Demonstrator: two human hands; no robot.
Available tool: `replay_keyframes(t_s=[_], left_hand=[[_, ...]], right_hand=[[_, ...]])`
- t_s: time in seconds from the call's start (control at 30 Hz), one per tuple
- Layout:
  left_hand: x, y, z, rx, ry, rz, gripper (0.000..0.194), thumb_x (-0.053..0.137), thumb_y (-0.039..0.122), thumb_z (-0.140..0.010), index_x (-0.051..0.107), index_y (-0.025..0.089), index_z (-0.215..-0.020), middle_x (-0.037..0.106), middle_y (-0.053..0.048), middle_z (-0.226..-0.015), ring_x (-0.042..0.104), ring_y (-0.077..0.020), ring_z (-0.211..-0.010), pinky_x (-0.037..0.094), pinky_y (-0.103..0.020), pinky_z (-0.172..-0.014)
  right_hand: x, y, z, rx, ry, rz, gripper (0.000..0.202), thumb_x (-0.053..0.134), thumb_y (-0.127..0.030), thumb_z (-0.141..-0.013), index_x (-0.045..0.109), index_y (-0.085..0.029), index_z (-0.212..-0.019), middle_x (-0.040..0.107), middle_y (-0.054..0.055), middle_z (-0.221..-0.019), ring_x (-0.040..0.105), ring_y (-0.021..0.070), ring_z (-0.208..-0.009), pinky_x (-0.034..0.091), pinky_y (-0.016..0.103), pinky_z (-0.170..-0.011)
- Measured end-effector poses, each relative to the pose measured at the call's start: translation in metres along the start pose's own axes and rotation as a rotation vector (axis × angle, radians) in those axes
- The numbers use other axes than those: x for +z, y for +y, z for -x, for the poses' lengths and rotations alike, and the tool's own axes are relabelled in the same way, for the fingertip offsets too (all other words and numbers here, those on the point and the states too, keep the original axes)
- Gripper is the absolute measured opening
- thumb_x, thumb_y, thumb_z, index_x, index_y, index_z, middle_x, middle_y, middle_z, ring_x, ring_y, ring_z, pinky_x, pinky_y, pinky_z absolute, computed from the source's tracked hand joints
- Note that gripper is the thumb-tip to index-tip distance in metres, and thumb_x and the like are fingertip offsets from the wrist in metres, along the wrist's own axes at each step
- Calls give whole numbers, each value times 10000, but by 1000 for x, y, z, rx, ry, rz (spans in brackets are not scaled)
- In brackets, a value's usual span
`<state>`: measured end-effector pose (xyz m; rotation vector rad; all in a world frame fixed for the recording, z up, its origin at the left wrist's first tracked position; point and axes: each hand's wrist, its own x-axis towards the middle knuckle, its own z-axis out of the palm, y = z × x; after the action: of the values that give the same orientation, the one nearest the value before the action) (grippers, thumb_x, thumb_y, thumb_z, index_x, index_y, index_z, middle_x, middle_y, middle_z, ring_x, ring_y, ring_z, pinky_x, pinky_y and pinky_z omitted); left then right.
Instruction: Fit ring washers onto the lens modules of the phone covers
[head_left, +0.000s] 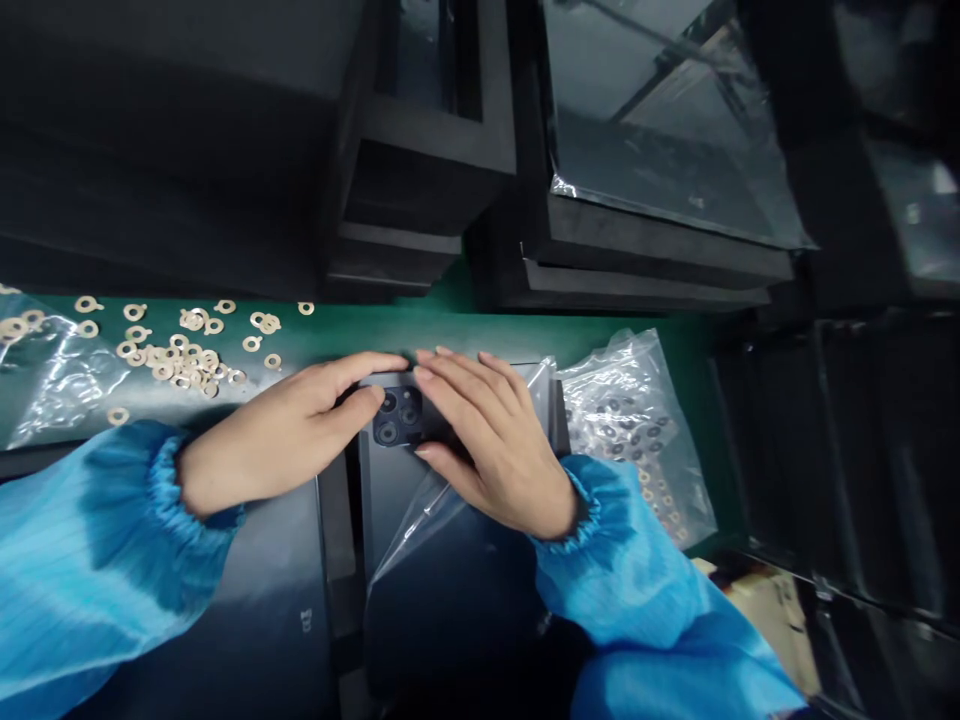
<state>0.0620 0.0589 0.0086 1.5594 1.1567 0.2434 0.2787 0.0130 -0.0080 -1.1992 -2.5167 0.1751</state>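
Observation:
In front of me lies a large dark panel (431, 545) with a square black module of several round lenses (398, 416) near its top edge. Clear plastic film (420, 510) covers part of the panel, its edge running slantwise. My left hand (296, 420) rests at the top left corner, thumb tip touching the module, forefinger stretched along the panel's top edge. My right hand (491, 430) lies over the panel right of the module, fingers extended towards the top edge, thumb lower down. What lies under the right palm is hidden.
Loose gold-coloured ring tabs (184, 362) are scattered on the green mat (450, 335) at left. A clear bag (637, 430) of small dark and gold rings lies at right. A second dark panel (277, 600) is at lower left. Stacked black foam trays (660, 250) stand behind.

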Motion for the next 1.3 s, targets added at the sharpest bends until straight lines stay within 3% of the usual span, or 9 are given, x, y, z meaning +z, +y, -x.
replay_keyframes(t_s=[0.13, 0.23, 0.37, 0.73, 1.0, 1.3], left_hand=[[5, 0, 8, -15, 88, -75, 480, 479, 597, -873, 535, 383, -1299, 609, 69, -1327, 588, -203, -1190, 443, -363, -1080], [7, -5, 11, -15, 93, -202, 595, 601, 634, -785, 465, 458, -1337, 586, 92, -1347, 604, -225, -1166, 510, -372, -998], [9, -9, 10, -5, 104, -316, 611, 603, 654, -776, 424, 502, -1340, 582, 115, -1350, 605, -233, -1179, 524, -388, -981], [10, -9, 11, -69, 119, -352, 600, 559, 704, -787, 432, 499, -1336, 568, 123, -1371, 599, -244, -1202, 555, -386, -956], [8, -9, 12, 14, 116, -359, 599, 604, 624, -806, 441, 436, -1351, 586, 81, -1348, 591, -231, -1212, 545, -323, -961], [14, -2, 24, 78, 151, -389, 568, 552, 556, -874, 375, 465, -1406, 507, 52, -1419, 492, -249, -1315, 456, -439, -1092]], right_hand=[[1, 3, 1, 90, 3, 25, 585, 469, -462, -969, 451, -35, -1370, 580, 190, -1362, 486, 293, -1316, 333, 499, -1109], [2, 4, 2, 87, 6, 18, 553, 465, -421, -972, 469, -23, -1356, 582, 180, -1362, 482, 292, -1316, 318, 494, -1117], [2, 4, 2, 92, 12, 15, 534, 440, -408, -981, 485, -27, -1352, 583, 165, -1366, 474, 283, -1318, 305, 485, -1127], [2, 5, 2, 96, 30, 7, 567, 430, -482, -984, 528, -40, -1326, 580, 151, -1376, 482, 286, -1293, 298, 482, -1115], [-1, 4, 2, 120, 62, -30, 559, 498, -488, -959, 542, -56, -1311, 636, 142, -1270, 506, 269, -1219, 313, 471, -1114], [-10, -2, 4, 120, 160, -18, 516, 459, -490, -973, 589, -78, -1254, 672, 127, -1198, 531, 257, -1162, 303, 482, -1129]])
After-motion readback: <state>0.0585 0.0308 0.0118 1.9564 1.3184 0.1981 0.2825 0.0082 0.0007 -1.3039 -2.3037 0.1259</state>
